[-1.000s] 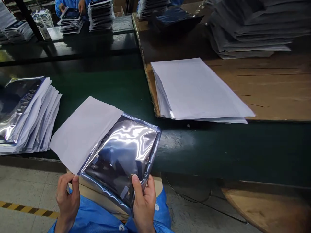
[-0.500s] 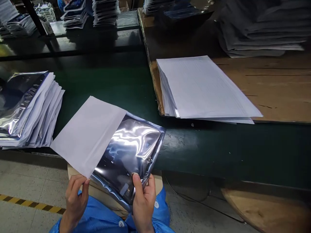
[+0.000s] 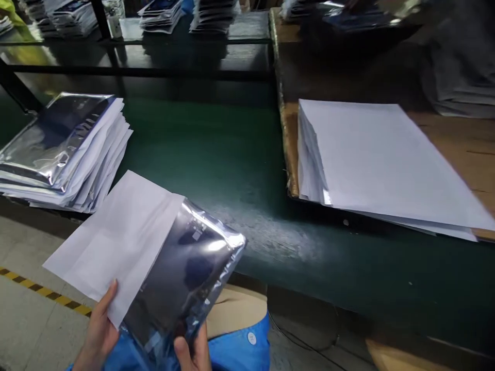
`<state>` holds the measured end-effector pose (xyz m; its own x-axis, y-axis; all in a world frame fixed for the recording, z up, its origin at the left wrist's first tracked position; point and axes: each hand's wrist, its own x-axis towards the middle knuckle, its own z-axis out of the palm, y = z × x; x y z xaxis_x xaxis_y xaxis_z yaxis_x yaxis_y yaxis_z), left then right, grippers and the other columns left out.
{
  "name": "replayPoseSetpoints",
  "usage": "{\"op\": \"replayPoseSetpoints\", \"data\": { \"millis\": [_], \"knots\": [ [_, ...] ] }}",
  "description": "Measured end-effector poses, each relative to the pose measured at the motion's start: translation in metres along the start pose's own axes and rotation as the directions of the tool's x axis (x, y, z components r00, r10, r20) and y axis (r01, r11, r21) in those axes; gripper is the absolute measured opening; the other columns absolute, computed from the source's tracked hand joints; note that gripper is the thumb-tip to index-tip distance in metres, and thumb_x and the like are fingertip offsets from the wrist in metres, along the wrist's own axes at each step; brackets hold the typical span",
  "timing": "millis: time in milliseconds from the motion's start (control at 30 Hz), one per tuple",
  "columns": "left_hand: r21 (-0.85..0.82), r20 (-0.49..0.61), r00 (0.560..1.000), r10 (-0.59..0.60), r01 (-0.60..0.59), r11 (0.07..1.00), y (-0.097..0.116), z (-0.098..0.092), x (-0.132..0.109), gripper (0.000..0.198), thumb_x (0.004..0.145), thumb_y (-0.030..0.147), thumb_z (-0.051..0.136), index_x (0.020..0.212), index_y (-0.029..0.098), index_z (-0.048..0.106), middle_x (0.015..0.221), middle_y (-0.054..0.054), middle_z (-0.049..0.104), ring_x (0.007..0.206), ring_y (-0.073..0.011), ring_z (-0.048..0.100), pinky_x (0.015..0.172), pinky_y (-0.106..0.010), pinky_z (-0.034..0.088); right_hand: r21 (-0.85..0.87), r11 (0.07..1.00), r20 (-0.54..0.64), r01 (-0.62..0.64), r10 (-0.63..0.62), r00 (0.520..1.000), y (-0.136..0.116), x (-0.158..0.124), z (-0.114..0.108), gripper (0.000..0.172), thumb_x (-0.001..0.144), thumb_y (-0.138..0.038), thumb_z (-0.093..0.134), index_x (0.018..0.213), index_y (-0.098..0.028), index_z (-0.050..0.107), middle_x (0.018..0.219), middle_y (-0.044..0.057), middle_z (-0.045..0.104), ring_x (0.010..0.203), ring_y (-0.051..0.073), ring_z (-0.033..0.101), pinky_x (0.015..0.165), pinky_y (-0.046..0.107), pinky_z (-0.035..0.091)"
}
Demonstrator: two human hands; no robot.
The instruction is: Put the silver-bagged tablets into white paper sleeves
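Note:
A shiny, dark, clear-wrapped flat packet (image 3: 181, 273) lies tilted in front of me over the table's near edge. White paper (image 3: 116, 242) covers its left end; whether this is a folded sheet or an envelope I cannot tell. My left hand (image 3: 98, 327) grips the lower edge of the paper, thumb on top and fingers underneath. With thumb and fingers, my right hand (image 3: 193, 353) pinches the packet's lower right corner. To the left rises a pile of white paper and packets (image 3: 93, 154), a shiny dark packet (image 3: 65, 134) on top.
The dark green table (image 3: 201, 139) stretches across. On a brown board (image 3: 288, 144) at right lies a stack of white paper (image 3: 386, 159). A grey pile (image 3: 464, 77) stands behind it. More stacks (image 3: 214, 15) are at the back, and a striped floor line (image 3: 46, 292) runs lower left.
Packet and paper have come lower and to the left in view. My left thumb now lies on top of the paper, where it pinched the corner before. The camera view has shifted left.

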<state>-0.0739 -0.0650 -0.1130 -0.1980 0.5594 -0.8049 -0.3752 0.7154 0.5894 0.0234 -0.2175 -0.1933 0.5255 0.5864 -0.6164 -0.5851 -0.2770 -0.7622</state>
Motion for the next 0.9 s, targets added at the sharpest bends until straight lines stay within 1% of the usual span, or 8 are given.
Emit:
{"op": "replayPoseSetpoints", "data": {
  "millis": [67, 167, 233, 300, 400, 533, 733, 900],
  "knots": [
    [0.033, -0.010, 1.000, -0.010, 0.010, 0.999, 0.012, -0.030, 0.009, 0.057, 0.077, 0.007, 0.055, 0.134, 0.010, 0.046, 0.088, -0.007, 0.076, 0.087, -0.0259, 0.071, 0.077, -0.033, 0.059, 0.011, 1.000, 0.019, -0.010, 0.009, 1.000, -0.004, 0.005, -0.023, 0.069, 0.065, -0.067, 0.066, 0.120, -0.026, 0.055, 0.123, 0.009, 0.062, 0.127, 0.031, 0.043, 0.106, 0.043, 0.032],
    [0.138, 0.018, 0.999, -0.032, 0.030, 0.990, 0.021, -0.081, 0.033, 0.072, 0.067, 0.004, 0.066, 0.135, 0.012, 0.044, 0.089, -0.008, 0.076, 0.082, -0.0289, 0.071, 0.068, -0.033, 0.061, 0.072, 0.997, 0.060, -0.034, 0.030, 0.998, -0.032, 0.033, -0.045, 0.053, 0.074, -0.067, 0.055, 0.110, -0.029, 0.062, 0.117, 0.006, 0.066, 0.121, 0.027, 0.050, 0.104, 0.043, 0.035],
    [0.243, 0.092, 0.993, -0.077, 0.053, 0.969, 0.024, -0.106, 0.054, 0.078, 0.060, 0.005, 0.074, 0.133, 0.012, 0.047, 0.090, -0.009, 0.076, 0.085, -0.0305, 0.071, 0.071, -0.034, 0.060, 0.122, 0.986, 0.194, -0.115, 0.090, 0.977, -0.047, 0.057, -0.043, 0.054, 0.074, -0.070, 0.051, 0.106, -0.029, 0.065, 0.113, 0.007, 0.068, 0.113, 0.026, 0.056, 0.100, 0.042, 0.039],
    [0.335, 0.159, 0.978, -0.138, 0.078, 0.939, 0.023, -0.119, 0.074, 0.078, 0.054, 0.008, 0.081, 0.127, 0.009, 0.052, 0.089, -0.011, 0.076, 0.088, -0.0319, 0.070, 0.074, -0.035, 0.060, 0.117, 0.975, 0.319, -0.186, 0.141, 0.937, -0.052, 0.077, -0.031, 0.059, 0.072, -0.073, 0.050, 0.103, -0.026, 0.068, 0.106, 0.009, 0.071, 0.103, 0.026, 0.062, 0.094, 0.043, 0.044],
    [0.393, 0.200, 0.960, -0.198, 0.106, 0.913, 0.019, -0.118, 0.095, 0.067, 0.051, 0.014, 0.085, 0.113, 0.006, 0.061, 0.091, -0.015, 0.075, 0.088, -0.0336, 0.070, 0.074, -0.037, 0.059, 0.059, 0.984, 0.322, -0.169, 0.141, 0.936, -0.044, 0.095, -0.009, 0.057, 0.070, -0.069, 0.058, 0.096, -0.020, 0.071, 0.091, 0.010, 0.074, 0.084, 0.025, 0.067, 0.082, 0.041, 0.050],
    [0.390, 0.205, 0.960, -0.189, 0.097, 0.916, 0.009, -0.110, 0.105, 0.051, 0.055, 0.017, 0.085, 0.100, 0.007, 0.066, 0.094, -0.016, 0.074, 0.089, -0.0324, 0.069, 0.079, -0.038, 0.057, 0.011, 0.999, 0.098, -0.045, 0.044, 0.994, -0.030, 0.096, 0.001, 0.040, 0.061, -0.050, 0.077, 0.084, -0.017, 0.073, 0.077, 0.005, 0.075, 0.071, 0.020, 0.065, 0.071, 0.033, 0.050],
    [0.373, 0.202, 0.966, -0.161, 0.076, 0.925, -0.012, -0.106, 0.098, 0.048, 0.070, 0.025, 0.076, 0.114, 0.014, 0.060, 0.101, -0.011, 0.074, 0.096, -0.0249, 0.068, 0.089, -0.035, 0.052, -0.024, 0.997, -0.109, -0.070, 0.067, 0.992, -0.024, 0.072, -0.014, 0.045, 0.063, -0.048, 0.075, 0.092, -0.013, 0.071, 0.086, 0.008, 0.076, 0.081, 0.024, 0.069, 0.075, 0.035, 0.053],
    [0.360, 0.200, 0.948, -0.247, 0.164, 0.918, -0.028, -0.113, 0.086, 0.059, 0.061, 0.032, 0.081, 0.113, 0.012, 0.062, 0.094, -0.013, 0.075, 0.092, -0.0277, 0.069, 0.086, -0.038, 0.053, -0.183, 0.975, -0.239, -0.129, 0.083, 0.967, -0.016, 0.037, -0.045, 0.047, 0.054, -0.047, 0.080, 0.084, -0.012, 0.073, 0.083, 0.009, 0.077, 0.085, 0.028, 0.069, 0.080, 0.036, 0.053]
  ]
}}
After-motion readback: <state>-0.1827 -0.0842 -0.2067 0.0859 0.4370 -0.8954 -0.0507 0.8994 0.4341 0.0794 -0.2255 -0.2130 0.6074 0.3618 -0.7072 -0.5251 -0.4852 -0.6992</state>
